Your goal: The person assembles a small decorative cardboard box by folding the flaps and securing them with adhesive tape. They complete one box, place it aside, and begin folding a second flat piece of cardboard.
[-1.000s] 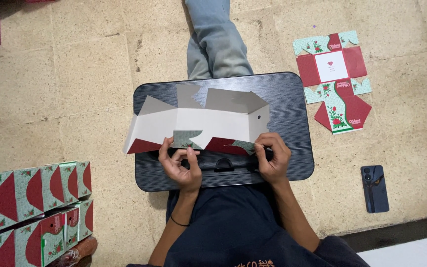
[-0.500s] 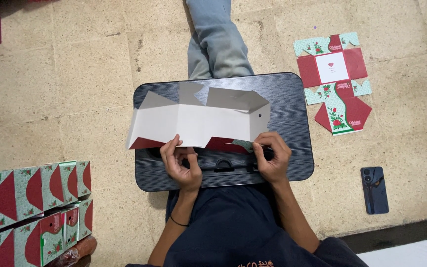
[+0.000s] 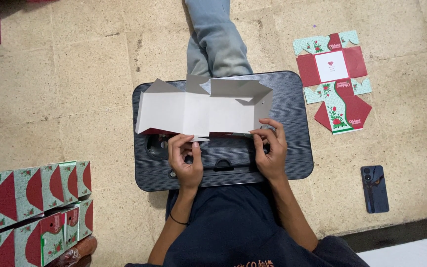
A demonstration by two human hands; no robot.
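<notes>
— What have your hands got?

— My left hand (image 3: pixel 185 157) and right hand (image 3: pixel 269 148) both pinch the near edge of the flat, white-backed die-cut cardboard box blank (image 3: pixel 201 110), lying on the black ribbed lap tray (image 3: pixel 300 148).

— How does it handle?

— Light, stiff, creasable; best held at the folds, I judge. It lies flatter than a second ago.

Unfolded box blank (image 3: pixel 198 111) centre frame: thin cardboard, matt grey-white inner face, red printed edge below. Lap surface (image 3: pixel 292 148): dark plastic, fine ribbed wood-grain texture, slight sheen. Floor (image 3: pixel 65 79): rough speckled beige stone tiles. Flat carton (image 3: pixel 334 81) upper right: printed card, satin red and green. Folded boxes (image 3: pixel 30 207) lower left: same printed card. Phone (image 3: pixel 374 189) right: glossy dark back. Trousers (image 3: pixel 218 44): grey denim cloth
</notes>
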